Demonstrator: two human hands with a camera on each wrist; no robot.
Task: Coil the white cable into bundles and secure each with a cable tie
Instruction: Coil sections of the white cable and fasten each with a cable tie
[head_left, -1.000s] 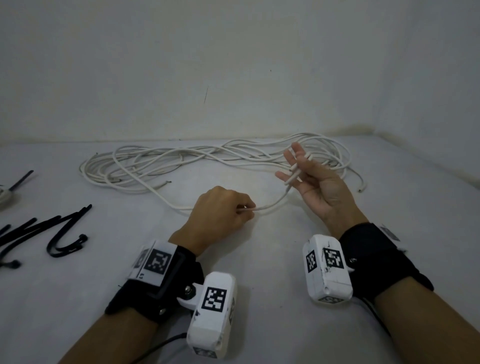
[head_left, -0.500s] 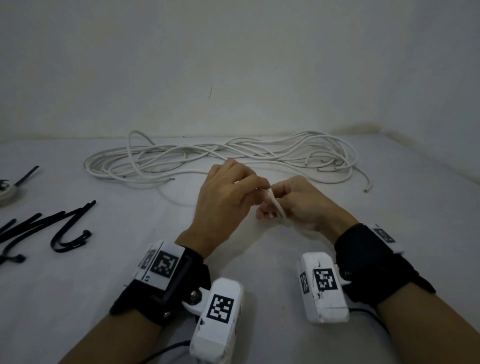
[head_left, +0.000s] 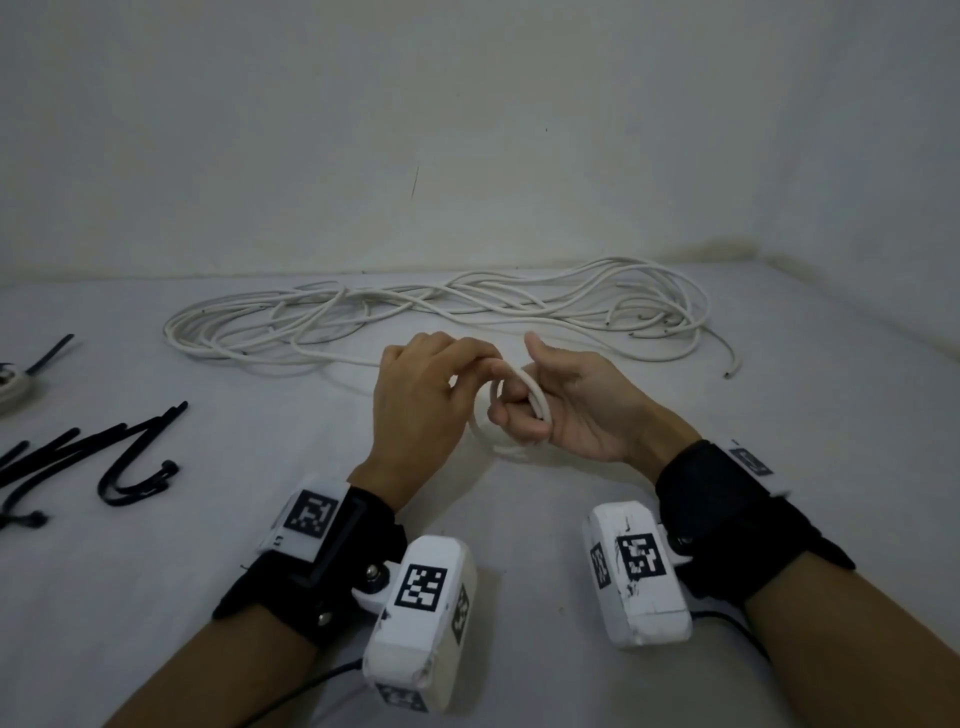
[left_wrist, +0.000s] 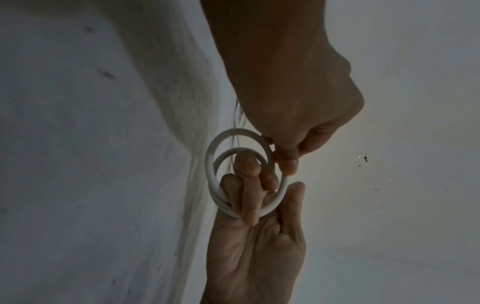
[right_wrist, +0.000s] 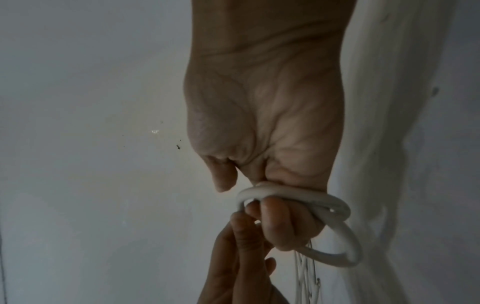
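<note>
White cable (head_left: 447, 312) | loose on pale table (head_left: 156, 597) (bare wall behind) | both hands' fingers curled on small coil

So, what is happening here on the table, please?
A person is winding a white cable into a small coil. The right hand holds the loops around its curled fingers, and the left hand pinches the cable to guide it. Most of the cable lies loose behind on the table. The black cable ties lie untouched at the left.
</note>
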